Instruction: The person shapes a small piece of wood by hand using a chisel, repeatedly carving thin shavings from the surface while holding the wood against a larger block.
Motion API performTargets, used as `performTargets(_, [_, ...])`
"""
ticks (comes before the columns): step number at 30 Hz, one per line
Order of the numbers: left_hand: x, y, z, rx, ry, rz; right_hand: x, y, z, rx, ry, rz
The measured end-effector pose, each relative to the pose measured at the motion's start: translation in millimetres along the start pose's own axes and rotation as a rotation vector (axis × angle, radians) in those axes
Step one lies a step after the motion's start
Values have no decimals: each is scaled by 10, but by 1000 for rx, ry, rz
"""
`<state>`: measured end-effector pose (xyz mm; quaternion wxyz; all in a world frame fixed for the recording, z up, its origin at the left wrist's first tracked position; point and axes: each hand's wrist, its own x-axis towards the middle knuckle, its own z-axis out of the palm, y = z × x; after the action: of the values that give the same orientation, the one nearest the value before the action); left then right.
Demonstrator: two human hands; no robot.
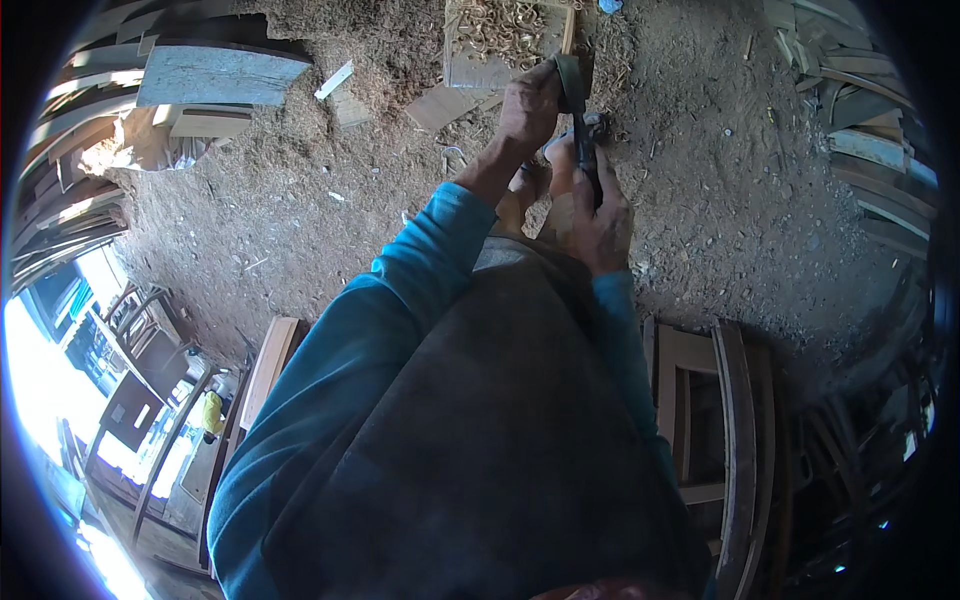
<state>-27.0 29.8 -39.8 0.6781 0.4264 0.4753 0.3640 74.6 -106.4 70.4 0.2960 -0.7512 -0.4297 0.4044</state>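
My left hand (pixel 531 106) is closed at the far end of a long dark tool (pixel 584 150), by a flat grey-green piece (pixel 571 83). I cannot make out whether that piece is part of the tool or a strip folded over it. Nearer to me, my right hand (pixel 606 226) wraps round the tool's dark handle, with fingers stretched along it. The tool points away from me, over my bare feet. Just beyond my hands lies a pale board (pixel 480 73) heaped with curled wood shavings (pixel 505 30).
Sawdust and scraps cover the ground (pixel 280 215). Planks (pixel 222 75) are piled at the far left, more wood (pixel 870 150) along the right. A wooden frame (pixel 730 420) stands at my lower right. A small brown board (pixel 440 107) lies beyond my left hand. Someone in yellow (pixel 212 412) is far off left.
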Motion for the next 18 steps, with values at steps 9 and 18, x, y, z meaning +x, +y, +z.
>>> performTargets(9, [0, 107, -19, 54, 18, -72, -5, 161, 111, -20, 70, -154])
performTargets(18, [-76, 159, 47, 29, -9, -140, 105, 218, 255, -67, 87, 31])
